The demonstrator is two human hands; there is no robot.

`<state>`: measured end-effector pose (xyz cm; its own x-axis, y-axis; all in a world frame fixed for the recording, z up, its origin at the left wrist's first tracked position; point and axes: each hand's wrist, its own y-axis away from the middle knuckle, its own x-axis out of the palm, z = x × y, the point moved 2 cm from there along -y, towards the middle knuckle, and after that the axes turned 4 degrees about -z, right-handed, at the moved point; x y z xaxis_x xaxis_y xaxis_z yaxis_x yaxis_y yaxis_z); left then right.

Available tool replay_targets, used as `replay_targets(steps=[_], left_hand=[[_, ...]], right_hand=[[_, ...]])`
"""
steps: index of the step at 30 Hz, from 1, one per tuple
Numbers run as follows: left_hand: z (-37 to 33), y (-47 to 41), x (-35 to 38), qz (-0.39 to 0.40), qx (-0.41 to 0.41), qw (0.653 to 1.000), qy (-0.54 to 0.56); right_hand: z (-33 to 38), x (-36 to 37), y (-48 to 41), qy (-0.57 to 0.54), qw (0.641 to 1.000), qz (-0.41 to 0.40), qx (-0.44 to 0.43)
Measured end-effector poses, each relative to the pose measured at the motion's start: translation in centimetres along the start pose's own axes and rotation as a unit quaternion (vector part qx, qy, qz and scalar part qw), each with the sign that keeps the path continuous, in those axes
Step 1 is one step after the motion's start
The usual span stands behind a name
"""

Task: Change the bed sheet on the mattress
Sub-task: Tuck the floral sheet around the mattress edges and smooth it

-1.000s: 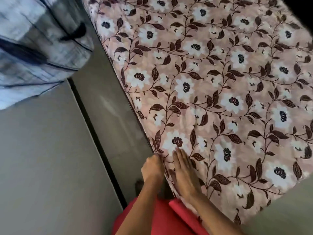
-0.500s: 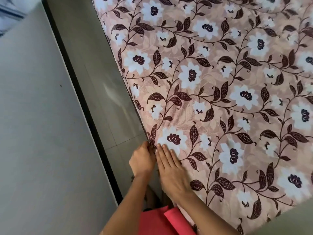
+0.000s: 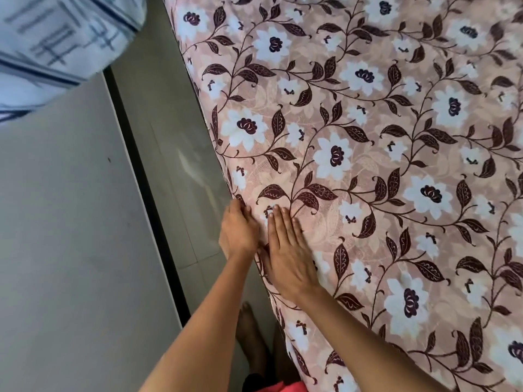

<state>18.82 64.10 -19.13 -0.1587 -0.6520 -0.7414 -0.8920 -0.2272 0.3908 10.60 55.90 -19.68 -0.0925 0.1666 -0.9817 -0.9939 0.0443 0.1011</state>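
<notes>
A pink bed sheet (image 3: 368, 137) with white flowers and dark brown leaves covers the mattress, filling the right of the view. My right hand (image 3: 288, 250) lies flat on top of the sheet near the mattress's left edge, fingers straight and together. My left hand (image 3: 239, 230) is beside it, over the edge, with its fingers curled down along the side of the mattress. Whether those fingers pinch the sheet is hidden.
A narrow strip of grey tiled floor (image 3: 175, 154) runs between the bed and a grey wall (image 3: 65, 236). A white cloth with dark blue stripes (image 3: 53, 43) is at the top left. My bare feet (image 3: 254, 343) stand by the bed's side.
Both hands have slid forward along the mattress's left edge, still side by side. The view has shifted, and the striped cloth is back in sight.
</notes>
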Motion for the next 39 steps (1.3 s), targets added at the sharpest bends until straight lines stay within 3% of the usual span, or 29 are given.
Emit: replay_targets(steps=[5, 11, 14, 20, 28, 34, 37, 39], left_hand=[[0.4, -0.8, -0.1, 0.051, -0.040, 0.998, -0.009], [-1.3, -6.6, -2.5, 0.069, -0.078, 0.993, 0.052], [-3.7, -11.8, -2.5, 0.049, -0.054, 0.994, 0.084], [-5.2, -16.9, -1.3, 0.027, 0.048, 0.998, 0.037], [-5.0, -18.3, -0.5, 0.055, -0.028, 0.998, -0.005], [-5.1, -17.8, -1.2, 0.086, -0.076, 0.993, 0.011], [-4.8, -18.1, -1.6, 0.143, -0.105, 0.983, 0.037], [-4.5, -19.0, -2.9, 0.181, -0.123, 0.974, 0.053]], right_hand=[[0.0, -0.9, -2.1, -0.007, 0.998, 0.021, -0.051], [-1.0, -2.1, -11.4, -0.003, 0.999, 0.028, -0.020], [-0.7, -2.1, -15.9, -0.010, 0.998, 0.040, -0.046], [1.1, 0.7, -18.9, 0.058, 0.996, -0.005, -0.068], [0.5, 2.5, -19.8, 0.047, 0.994, -0.014, -0.095], [0.4, 0.2, -19.4, 0.004, 0.997, 0.035, -0.076], [0.4, -2.0, -20.6, -0.049, 0.996, 0.045, -0.056], [0.2, -3.1, -24.1, -0.076, 0.997, 0.011, -0.028]])
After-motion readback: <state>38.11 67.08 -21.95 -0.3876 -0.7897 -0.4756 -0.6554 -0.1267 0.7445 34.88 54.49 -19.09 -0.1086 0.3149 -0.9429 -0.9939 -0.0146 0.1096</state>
